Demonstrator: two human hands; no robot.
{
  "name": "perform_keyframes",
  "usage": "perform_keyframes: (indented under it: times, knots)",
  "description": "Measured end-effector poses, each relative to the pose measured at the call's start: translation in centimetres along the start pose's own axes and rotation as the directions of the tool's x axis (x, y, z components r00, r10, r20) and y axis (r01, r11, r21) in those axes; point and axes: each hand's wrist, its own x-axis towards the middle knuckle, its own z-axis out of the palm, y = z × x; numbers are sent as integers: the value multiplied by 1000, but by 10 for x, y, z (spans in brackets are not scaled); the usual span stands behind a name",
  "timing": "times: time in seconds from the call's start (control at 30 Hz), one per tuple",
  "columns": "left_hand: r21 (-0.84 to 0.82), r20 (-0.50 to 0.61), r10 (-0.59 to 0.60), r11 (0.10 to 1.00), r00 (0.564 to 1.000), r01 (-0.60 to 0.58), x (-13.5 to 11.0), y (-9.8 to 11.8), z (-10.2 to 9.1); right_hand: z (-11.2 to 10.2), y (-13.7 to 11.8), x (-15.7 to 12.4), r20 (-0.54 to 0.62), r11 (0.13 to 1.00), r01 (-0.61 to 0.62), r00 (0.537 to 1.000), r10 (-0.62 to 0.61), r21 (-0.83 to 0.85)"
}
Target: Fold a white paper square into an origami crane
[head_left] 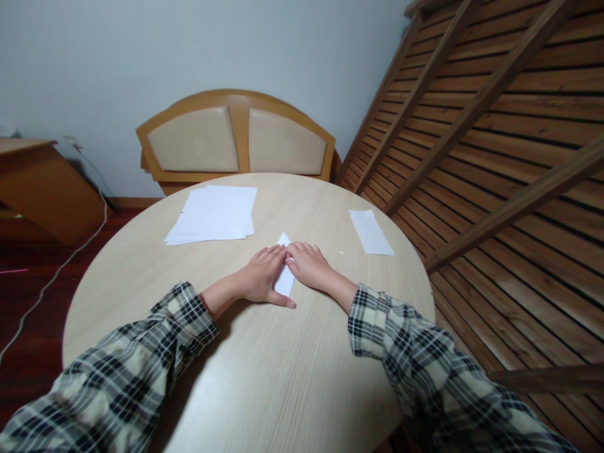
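A small folded white paper (284, 280) lies on the round light-wood table (264, 371), near its middle. My left hand (261, 277) lies flat on the paper's left side, fingers stretched out, thumb along its lower edge. My right hand (309, 265) lies flat on its right side, fingers together and pointing left. The fingertips of both hands meet over the paper, which shows only as a narrow strip and a tip between them. Both sleeves are black-and-white plaid.
A stack of white sheets (214, 214) lies at the table's far left. A folded paper strip (370, 231) lies at the far right. A wooden chair with padded back (236, 141) stands behind the table. Slatted wooden panels (495, 157) lean at the right. A cable (61, 267) runs across the floor at left.
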Motion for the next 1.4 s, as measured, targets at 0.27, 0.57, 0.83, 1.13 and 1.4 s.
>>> perform_keyframes:
  times: [0.27,0.57,0.83,1.13,1.4]
  knots:
    - [-67,58,15,998,998,-11,-2,0,-13,1,0,-1,1,1000,12,1000,-12,6]
    - [2,-25,-13,1000,1000,13,-2,3,-4,2,-1,-1,-14,1000,-12,1000,12,-15]
    - [-17,-48,-9,1000,999,8,-2,0,-1,5,-1,-2,-46,1000,-27,999,27,-2]
    - [-7,-6,-14,1000,1000,14,-2,1,-9,7,-1,-1,-59,999,-34,998,33,-5]
    - [5,-42,-28,1000,999,28,-2,0,-9,4,0,0,-49,996,-35,998,39,77]
